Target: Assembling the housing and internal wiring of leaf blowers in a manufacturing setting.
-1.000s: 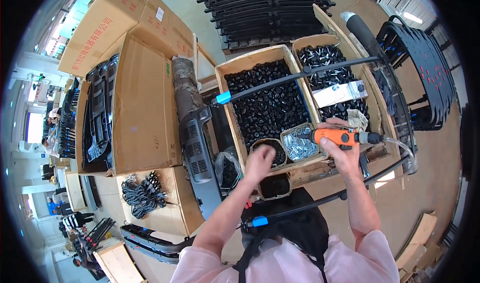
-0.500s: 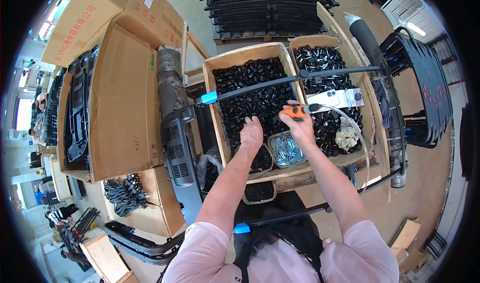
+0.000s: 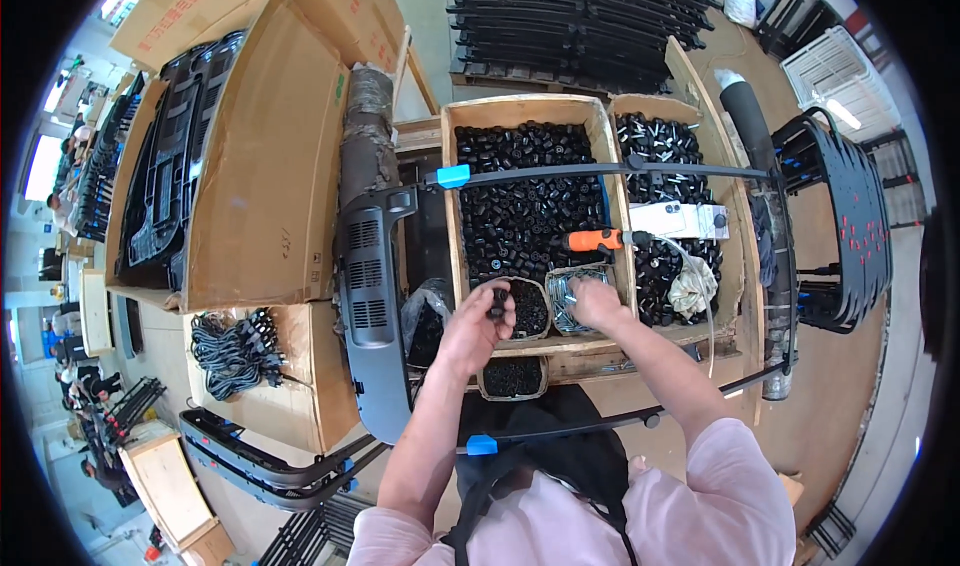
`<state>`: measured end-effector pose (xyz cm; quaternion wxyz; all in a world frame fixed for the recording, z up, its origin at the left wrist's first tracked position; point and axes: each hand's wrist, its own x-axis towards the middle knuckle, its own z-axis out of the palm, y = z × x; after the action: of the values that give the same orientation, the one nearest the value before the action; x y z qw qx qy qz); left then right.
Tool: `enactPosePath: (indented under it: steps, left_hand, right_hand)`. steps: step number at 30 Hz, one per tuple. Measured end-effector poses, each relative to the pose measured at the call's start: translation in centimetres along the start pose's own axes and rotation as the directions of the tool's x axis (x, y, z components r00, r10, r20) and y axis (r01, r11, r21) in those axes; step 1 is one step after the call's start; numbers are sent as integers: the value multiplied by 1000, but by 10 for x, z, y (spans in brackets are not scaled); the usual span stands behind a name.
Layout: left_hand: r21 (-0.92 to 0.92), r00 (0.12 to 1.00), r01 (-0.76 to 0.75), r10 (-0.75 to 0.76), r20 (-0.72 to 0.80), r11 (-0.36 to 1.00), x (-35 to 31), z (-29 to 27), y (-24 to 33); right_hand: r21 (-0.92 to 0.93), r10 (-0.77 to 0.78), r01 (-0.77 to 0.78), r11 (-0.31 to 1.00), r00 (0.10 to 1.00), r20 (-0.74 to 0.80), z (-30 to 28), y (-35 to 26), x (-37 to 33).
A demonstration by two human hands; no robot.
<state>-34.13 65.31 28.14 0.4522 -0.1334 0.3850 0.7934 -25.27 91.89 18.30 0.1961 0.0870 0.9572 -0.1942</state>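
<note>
My left hand [image 3: 474, 332] is raised over the near end of a wooden crate [image 3: 450, 196], palm up, with its fingers curled round a small black plastic knob [image 3: 498, 304]. My right hand [image 3: 600, 304] reaches down into a small carton of silver screws [image 3: 562, 312]. Its fingers are bent together at the screws, and what they pinch is hidden. Just beyond it an orange-handled power screwdriver [image 3: 594, 240] with a cable lies on a heap of black knobs [image 3: 530, 196]. Beside the screws sits a carton of small black parts [image 3: 528, 311].
A long dark frame bar [image 3: 560, 174] with blue tape crosses above the crate, joined to a grey vented panel [image 3: 368, 306] on the left. A neighbouring crate holds black-headed bolts [image 3: 660, 146], a white box [image 3: 680, 221] and a crumpled cloth [image 3: 692, 294]. Large cardboard boxes [image 3: 265, 166] stand left.
My right hand has let go of the orange screwdriver and moved down to the screws. My left hand has drawn back from the heap with a black knob in it. The view has shifted slightly.
</note>
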Motion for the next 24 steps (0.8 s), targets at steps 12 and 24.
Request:
enactPosePath:
  steps: [12,24]
  left_hand:
    - [38,997,-45,47,-54,998,-76,-32,-38]
    - [108,995,-87,92,-42,990,-110,-44,-41]
  right_hand:
    - [47,-107,112,993,989,-98,2,-2,-7]
    - [991,-18,-43,129,999,46,-46,-147,-68]
